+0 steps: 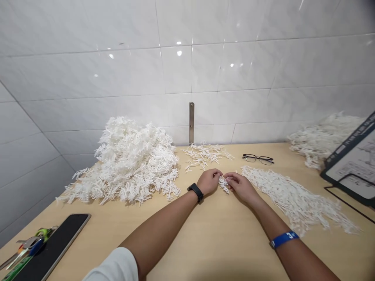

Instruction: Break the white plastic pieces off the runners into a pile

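Note:
Between my two hands is a small bunch of white branching strands [224, 184], just above or on the wooden table. My left hand [209, 181], with a black band at the wrist, pinches the bunch from its left side. From the right, my right hand [239, 185] closes its fingertips on the same bunch; a blue band circles that forearm. Beyond my hands lies a loose scatter of similar white pieces [205, 154]. A tall heap of white strands [134, 160] stands to the left. Flattened rows of strands [293, 195] spread out on the right.
A pair of glasses [258, 159] lies behind my right hand. Another white pile [328, 134] sits at the far right, beside a dark-framed printed board [354, 164]. At the near left are a phone [58, 246] and keys [35, 242]. A tiled wall [249, 70] bounds the table [187, 242].

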The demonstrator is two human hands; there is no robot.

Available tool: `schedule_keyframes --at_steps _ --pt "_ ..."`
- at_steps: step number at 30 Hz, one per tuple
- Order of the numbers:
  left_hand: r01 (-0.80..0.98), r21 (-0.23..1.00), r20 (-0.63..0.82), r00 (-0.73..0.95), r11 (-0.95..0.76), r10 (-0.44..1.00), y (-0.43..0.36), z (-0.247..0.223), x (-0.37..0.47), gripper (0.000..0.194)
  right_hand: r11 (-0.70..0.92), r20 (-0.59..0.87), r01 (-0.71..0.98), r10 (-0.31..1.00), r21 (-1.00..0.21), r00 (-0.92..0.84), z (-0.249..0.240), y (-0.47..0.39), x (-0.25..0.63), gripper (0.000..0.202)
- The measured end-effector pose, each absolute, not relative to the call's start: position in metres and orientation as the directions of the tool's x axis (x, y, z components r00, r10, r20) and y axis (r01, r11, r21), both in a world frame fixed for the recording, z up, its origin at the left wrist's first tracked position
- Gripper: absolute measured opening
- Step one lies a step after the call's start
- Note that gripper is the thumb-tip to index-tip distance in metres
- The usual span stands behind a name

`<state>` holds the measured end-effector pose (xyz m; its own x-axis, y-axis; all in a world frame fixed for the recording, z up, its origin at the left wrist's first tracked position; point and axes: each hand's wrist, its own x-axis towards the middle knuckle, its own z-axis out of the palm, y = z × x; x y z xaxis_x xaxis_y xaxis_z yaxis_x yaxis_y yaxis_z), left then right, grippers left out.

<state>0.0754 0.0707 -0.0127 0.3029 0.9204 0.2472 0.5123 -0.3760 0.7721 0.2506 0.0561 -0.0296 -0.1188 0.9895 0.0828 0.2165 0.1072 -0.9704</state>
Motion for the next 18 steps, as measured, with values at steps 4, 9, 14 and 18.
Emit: schedule_keyframes --at_steps 4,9,14,18 --pt "0.528 0.727 0.289 0.344 -0.438 0.893 0.0701 -0.0114 0.0769 0.031 0.109 0.087 0.221 0.990 -0.969 -0.108 -0.0279 0.0555 0.2510 0.023" --pt "0.548 0.665 0.266 0.460 -0.507 0.847 0.0656 -0.0094 0.0765 0.030 0.130 0.122 0.229 0.991 -0.965 -0.046 -0.0264 0.0565 0.2535 0.025" --pt "0.580 0.621 0.253 0.488 -0.527 0.836 0.0621 -0.0086 0.0779 0.026 0.141 0.119 0.268 0.988 -0.953 -0.096 -0.0231 0.0548 0.2526 0.025" --pt "0.588 0.638 0.235 0.466 -0.497 0.853 0.0629 -0.0076 0.0773 0.025 0.147 0.117 0.290 0.986 -0.946 -0.118 -0.0218 0.0532 0.2500 0.024"
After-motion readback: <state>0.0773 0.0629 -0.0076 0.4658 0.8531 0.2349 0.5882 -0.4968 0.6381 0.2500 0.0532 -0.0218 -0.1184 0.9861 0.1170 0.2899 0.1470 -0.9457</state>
